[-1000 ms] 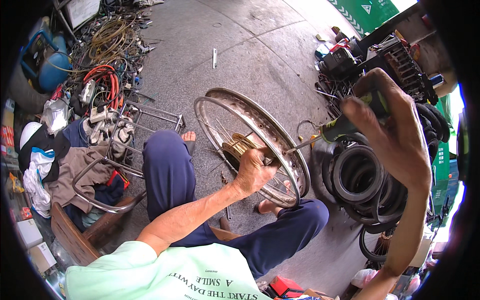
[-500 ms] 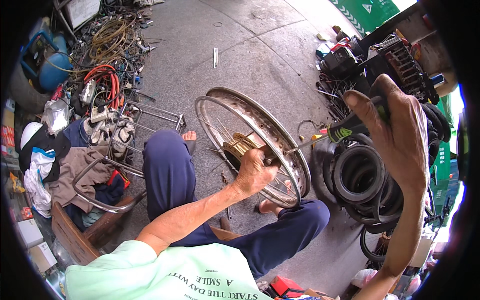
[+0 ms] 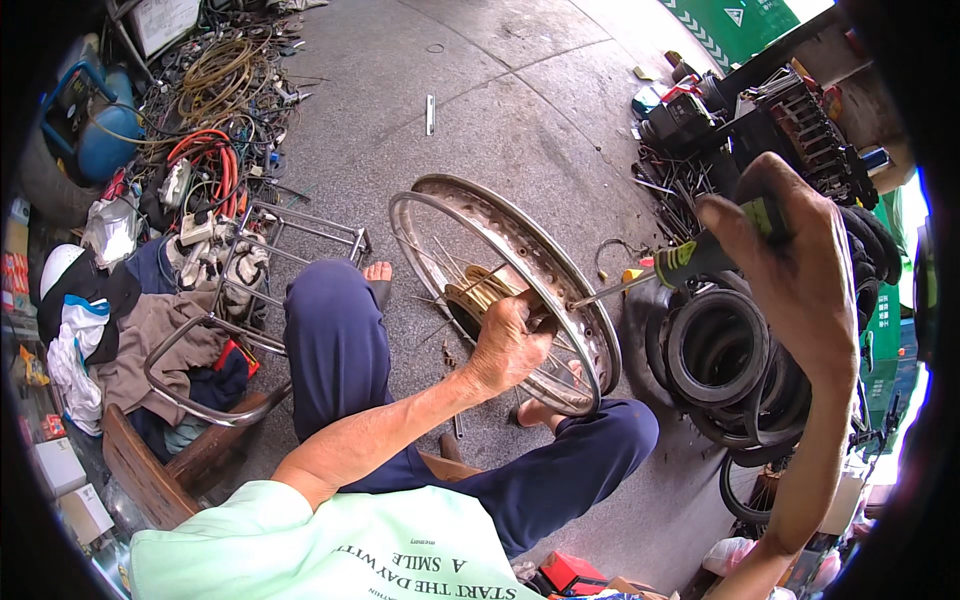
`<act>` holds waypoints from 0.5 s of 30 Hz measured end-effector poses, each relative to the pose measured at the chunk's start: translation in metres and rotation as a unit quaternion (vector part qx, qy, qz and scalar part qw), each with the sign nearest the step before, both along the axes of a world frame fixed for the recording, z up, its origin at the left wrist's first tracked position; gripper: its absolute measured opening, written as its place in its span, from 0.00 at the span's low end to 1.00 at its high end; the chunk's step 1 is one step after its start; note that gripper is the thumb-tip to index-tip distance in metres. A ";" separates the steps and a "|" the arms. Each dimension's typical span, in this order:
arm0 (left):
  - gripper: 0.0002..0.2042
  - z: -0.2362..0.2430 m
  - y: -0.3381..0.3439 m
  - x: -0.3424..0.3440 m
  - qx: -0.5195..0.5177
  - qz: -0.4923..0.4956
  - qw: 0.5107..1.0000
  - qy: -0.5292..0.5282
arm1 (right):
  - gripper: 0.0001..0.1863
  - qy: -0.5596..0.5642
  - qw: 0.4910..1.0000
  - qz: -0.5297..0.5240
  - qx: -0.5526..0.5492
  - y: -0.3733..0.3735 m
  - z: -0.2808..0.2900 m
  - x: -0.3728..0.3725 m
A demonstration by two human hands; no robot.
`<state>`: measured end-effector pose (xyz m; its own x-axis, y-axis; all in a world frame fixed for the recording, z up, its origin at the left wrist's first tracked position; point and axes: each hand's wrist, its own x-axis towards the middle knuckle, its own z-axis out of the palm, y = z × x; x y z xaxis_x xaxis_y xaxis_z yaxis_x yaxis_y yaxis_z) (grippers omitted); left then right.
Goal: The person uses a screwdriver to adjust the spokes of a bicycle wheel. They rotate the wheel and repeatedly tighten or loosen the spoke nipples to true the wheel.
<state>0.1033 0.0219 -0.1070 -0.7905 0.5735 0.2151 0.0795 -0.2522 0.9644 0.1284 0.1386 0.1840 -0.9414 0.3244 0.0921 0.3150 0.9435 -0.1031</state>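
My left hand (image 3: 510, 345) grips a steel bicycle wheel (image 3: 590, 326) at its spokes, beside the brass-coloured hub (image 3: 470, 290). The wheel is tilted between my legs, its lower edge by my right knee (image 3: 625, 435). Several loose spokes stick out from the hub. A screwdriver (image 3: 675, 262) with a green-and-black handle is held in my right hand (image 3: 785, 265), fingers wrapped over the handle's end and thumb raised along it. Its shaft points left to the rim, the tip at one of the holes. What exactly my left fingers pinch is partly hidden.
A stack of black tyres (image 3: 680, 350) stands at right, below dark metal parts (image 3: 770, 110). At left lie a chromed metal frame (image 3: 300, 285), clothes (image 3: 150, 350), tangled cables (image 3: 215, 80) and orange hose (image 3: 225, 175). A green bin (image 3: 715, 30) is at the back.
My right hand has shifted a little to the right and turned on the screwdriver handle. My left hand and the wheel have stayed in place.
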 end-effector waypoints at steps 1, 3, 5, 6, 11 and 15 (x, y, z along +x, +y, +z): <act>0.11 0.001 0.000 0.001 0.002 -0.002 1.000 -0.004 | 0.17 0.030 0.997 0.044 -0.048 0.005 -0.003 0.003; 0.10 -0.005 0.002 0.003 -0.011 -0.008 1.000 -0.009 | 0.17 0.069 0.981 0.117 -0.140 0.014 -0.007 0.008; 0.10 -0.003 0.001 0.001 -0.020 -0.007 1.000 -0.008 | 0.18 0.060 0.970 0.134 -0.194 0.014 -0.006 0.007; 0.10 -0.002 0.001 0.001 -0.022 -0.006 1.000 -0.006 | 0.19 0.036 0.971 0.123 -0.201 0.009 -0.001 0.007; 0.09 -0.001 0.001 0.001 -0.024 0.004 1.000 0.003 | 0.15 -0.006 0.998 0.017 -0.067 -0.010 0.002 0.000; 0.10 -0.001 0.000 0.001 -0.022 0.002 1.000 0.007 | 0.18 0.052 0.993 0.103 -0.040 -0.001 -0.005 0.002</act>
<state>0.1041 0.0220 -0.1083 -0.7900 0.5794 0.2004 0.0942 -0.2083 0.9735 0.1307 0.1372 0.1790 -0.9753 0.1366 0.1736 0.1004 0.9741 -0.2025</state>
